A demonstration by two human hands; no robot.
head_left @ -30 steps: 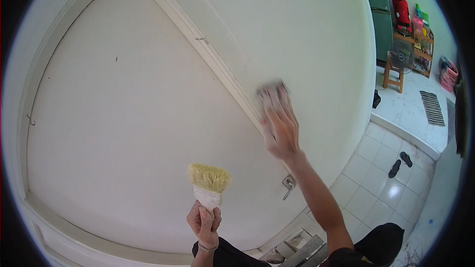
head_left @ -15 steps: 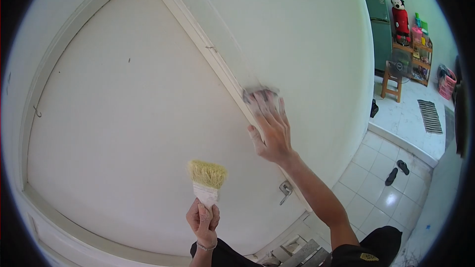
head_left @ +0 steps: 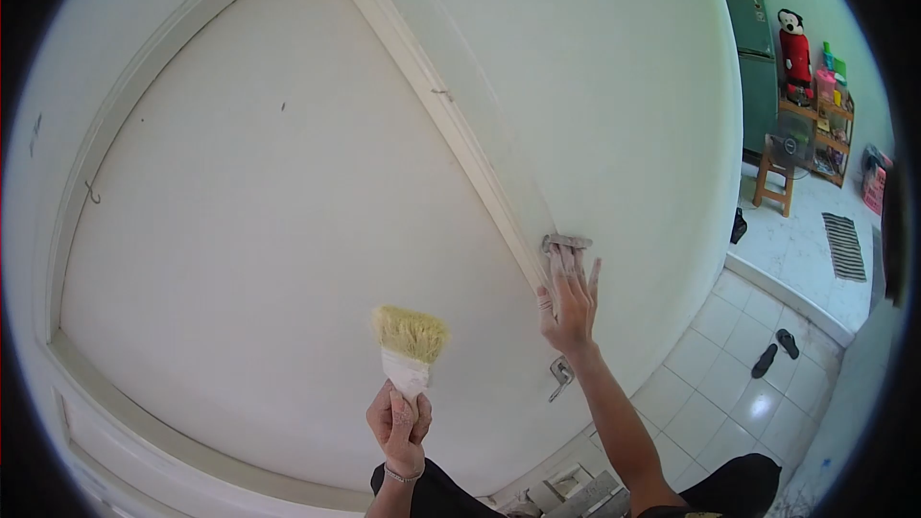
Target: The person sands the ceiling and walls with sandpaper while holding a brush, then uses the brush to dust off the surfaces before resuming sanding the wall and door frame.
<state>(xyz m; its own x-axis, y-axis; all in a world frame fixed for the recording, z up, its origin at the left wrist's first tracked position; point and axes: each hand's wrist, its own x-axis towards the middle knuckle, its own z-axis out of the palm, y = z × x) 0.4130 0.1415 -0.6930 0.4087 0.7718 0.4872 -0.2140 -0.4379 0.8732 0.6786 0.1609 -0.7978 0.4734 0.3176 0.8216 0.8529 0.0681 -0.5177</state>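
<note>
In my left hand [head_left: 399, 419], fingers closed around its handle, is a wide paintbrush [head_left: 410, 341] with pale yellow bristles pointing up. The brush stands in front of the white door [head_left: 240, 230], apart from it as far as I can judge. My right hand [head_left: 571, 309] presses a folded grey piece of sandpaper [head_left: 568, 243] flat against the pale wall [head_left: 633, 163], just beside the door frame [head_left: 451, 125]. Its fingers are stretched over the paper and dusted white; the thumb lies by the frame's edge. The paper's underside is hidden.
A metal door handle [head_left: 561, 379] sits below my right hand. At the right are a tiled floor [head_left: 710, 364] with dark sandals [head_left: 775, 353], a step, a striped mat [head_left: 844, 247], a fan [head_left: 791, 145] on a wooden stool and a green refrigerator [head_left: 758, 96].
My right hand has slid the sandpaper down and to the right along the wall beside the frame. The left hand still holds the brush in nearly the same place. The view has shifted slightly.
</note>
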